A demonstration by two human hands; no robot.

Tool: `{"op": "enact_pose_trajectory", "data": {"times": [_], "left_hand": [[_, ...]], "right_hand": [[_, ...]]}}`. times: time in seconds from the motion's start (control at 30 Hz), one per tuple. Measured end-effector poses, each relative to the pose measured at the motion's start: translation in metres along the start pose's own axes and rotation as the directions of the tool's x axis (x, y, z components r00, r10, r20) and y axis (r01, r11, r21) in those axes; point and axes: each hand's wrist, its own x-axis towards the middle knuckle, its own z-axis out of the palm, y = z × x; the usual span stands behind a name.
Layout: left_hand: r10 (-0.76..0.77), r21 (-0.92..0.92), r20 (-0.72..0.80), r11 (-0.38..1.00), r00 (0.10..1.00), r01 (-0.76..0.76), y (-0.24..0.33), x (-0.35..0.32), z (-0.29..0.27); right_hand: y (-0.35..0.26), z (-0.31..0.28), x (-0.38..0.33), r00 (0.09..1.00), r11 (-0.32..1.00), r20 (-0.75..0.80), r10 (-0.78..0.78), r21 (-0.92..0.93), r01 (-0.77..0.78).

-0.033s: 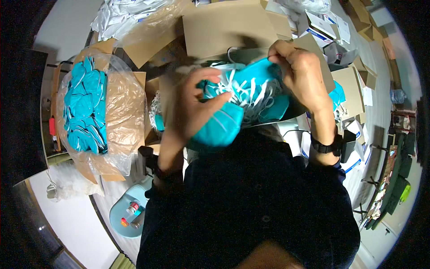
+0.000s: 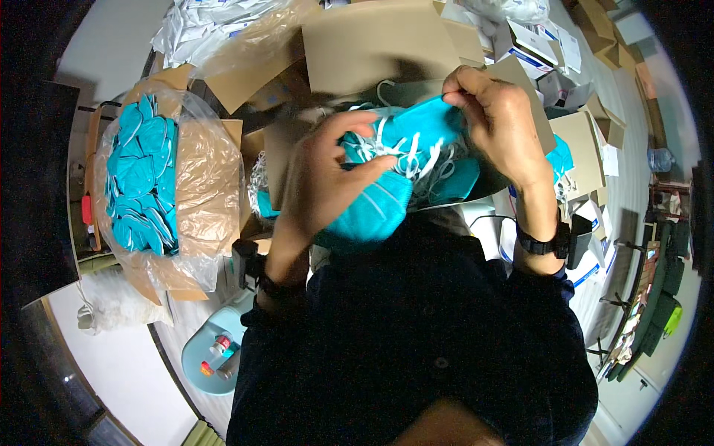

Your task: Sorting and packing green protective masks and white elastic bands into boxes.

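Observation:
A teal cup-shaped face mask (image 2: 372, 208) with white straps sits under the thumb of my left hand (image 2: 327, 163). That hand curls around it, thumb and forefinger apart, the other fingers partly hidden. My right hand (image 2: 491, 111) pinches the upper edge of a second teal face mask (image 2: 424, 123), lifted at a slant. White elastic straps (image 2: 416, 160) tangle between the two hands. Below lies an open cardboard box holding more masks, one mask (image 2: 455, 181) showing at its right side.
At left, a plastic-lined carton (image 2: 208, 186) holds a pile of teal masks (image 2: 141, 178). Raised box flaps (image 2: 379, 44) stand ahead. White small boxes (image 2: 528, 48) lie at upper right. A blue tub (image 2: 197, 357) with a bottle is at lower left.
My left hand has shifted slightly right, and the mask under its thumb has moved with it. The right hand keeps its pinch nearly in place.

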Motion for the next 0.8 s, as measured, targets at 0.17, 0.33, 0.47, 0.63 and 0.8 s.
{"op": "enact_pose_trajectory", "data": {"times": [0.17, 0.33, 0.47, 0.63, 0.8], "left_hand": [[-0.170, -0.161, 0.145, 0.968, 0.975, 0.193, 0.004, 0.005, 0.026], [-0.207, -0.267, -0.044, 0.945, 0.977, 0.188, -0.007, 0.001, 0.035], [-0.246, -0.328, -0.079, 0.921, 0.966, 0.208, 0.000, 0.003, 0.033], [-0.232, -0.324, 0.002, 0.920, 0.973, 0.220, 0.001, 0.003, 0.029], [-0.090, -0.286, -0.039, 0.955, 0.995, 0.075, 0.000, 0.003, 0.029]], "right_hand": [[-0.002, 0.001, 0.004, 0.996, 0.942, -0.046, 0.072, 0.331, -0.053], [-0.009, 0.024, -0.008, 0.965, 0.897, -0.164, 0.207, 0.426, -0.120], [-0.017, 0.052, -0.027, 0.980, 0.825, 0.045, 0.194, 0.533, -0.188], [-0.014, 0.057, -0.026, 0.993, 0.773, 0.069, 0.099, 0.623, -0.120], [-0.011, 0.051, -0.023, 0.980, 0.719, 0.195, 0.041, 0.675, -0.165]]}}
